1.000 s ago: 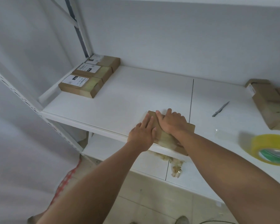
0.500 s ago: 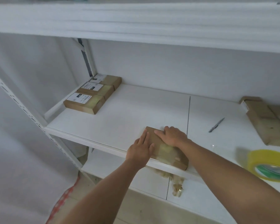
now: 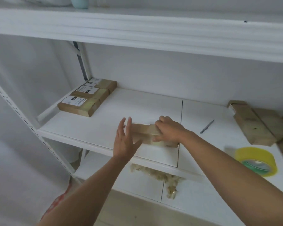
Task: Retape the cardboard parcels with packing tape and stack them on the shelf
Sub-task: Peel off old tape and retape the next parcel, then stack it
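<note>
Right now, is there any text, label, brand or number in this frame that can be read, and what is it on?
No text here can be read.
Front labelled parcel: white label with a dark mark and printed lines, too blurred.
Middle labelled parcel: same, too small.
Back labelled parcel: same, too small.
Parcel under the right hand: no print visible.
Tape roll: no print visible.
</note>
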The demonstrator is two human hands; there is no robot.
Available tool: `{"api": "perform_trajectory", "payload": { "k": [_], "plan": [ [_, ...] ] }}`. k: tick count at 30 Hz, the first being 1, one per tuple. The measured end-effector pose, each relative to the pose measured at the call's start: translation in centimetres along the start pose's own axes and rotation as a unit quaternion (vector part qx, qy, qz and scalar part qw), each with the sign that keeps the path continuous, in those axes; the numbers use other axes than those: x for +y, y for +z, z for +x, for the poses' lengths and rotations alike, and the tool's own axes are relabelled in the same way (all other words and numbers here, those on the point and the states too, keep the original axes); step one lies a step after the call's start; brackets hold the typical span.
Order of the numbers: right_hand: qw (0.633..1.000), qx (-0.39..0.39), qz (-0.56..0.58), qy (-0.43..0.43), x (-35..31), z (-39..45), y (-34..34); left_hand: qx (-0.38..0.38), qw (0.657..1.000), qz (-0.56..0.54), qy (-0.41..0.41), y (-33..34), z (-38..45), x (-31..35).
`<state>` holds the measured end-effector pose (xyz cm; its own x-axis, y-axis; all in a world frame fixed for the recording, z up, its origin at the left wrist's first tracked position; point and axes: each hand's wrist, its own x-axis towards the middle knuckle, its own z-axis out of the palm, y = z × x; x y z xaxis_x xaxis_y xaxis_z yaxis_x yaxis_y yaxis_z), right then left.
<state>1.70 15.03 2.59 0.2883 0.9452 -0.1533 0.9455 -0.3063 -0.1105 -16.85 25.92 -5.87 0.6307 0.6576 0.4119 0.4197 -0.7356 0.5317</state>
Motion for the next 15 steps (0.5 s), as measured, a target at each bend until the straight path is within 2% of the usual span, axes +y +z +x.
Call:
{"api": "perform_trajectory", "payload": {
  "k": [2, 5, 8, 11, 15],
  "plan": [
    [1.0, -0.016, -0.004, -0.019, -0.7, -0.3, 0.4, -0.007, 0.998, 0.047, 0.051, -0.7, 1.3, -0.3],
    [0.998, -0.054, -0.015, -0.006, -1.6, -0.8, 1.2, -0.141, 0.982, 0.095, 0.083, -1.2, 2.2, -0.3],
    [0.997, -0.063, 0.018, 0.029, -3.0, -0.7, 0.8, -0.178, 0.974, 0.102, 0.095, -1.3, 1.8, -0.2],
    [0.997, -0.003, 0.043, 0.06, -4.4, 0.3, 1.2, -0.17, 0.97, 0.118, 0.125, -1.4, 1.6, -0.5],
    [0.99, 0.082, 0.007, 0.119, -4.7, 1.3, 2.5, -0.171, 0.971, 0.125, 0.106, -1.1, 1.7, -0.5]
  ]
}}
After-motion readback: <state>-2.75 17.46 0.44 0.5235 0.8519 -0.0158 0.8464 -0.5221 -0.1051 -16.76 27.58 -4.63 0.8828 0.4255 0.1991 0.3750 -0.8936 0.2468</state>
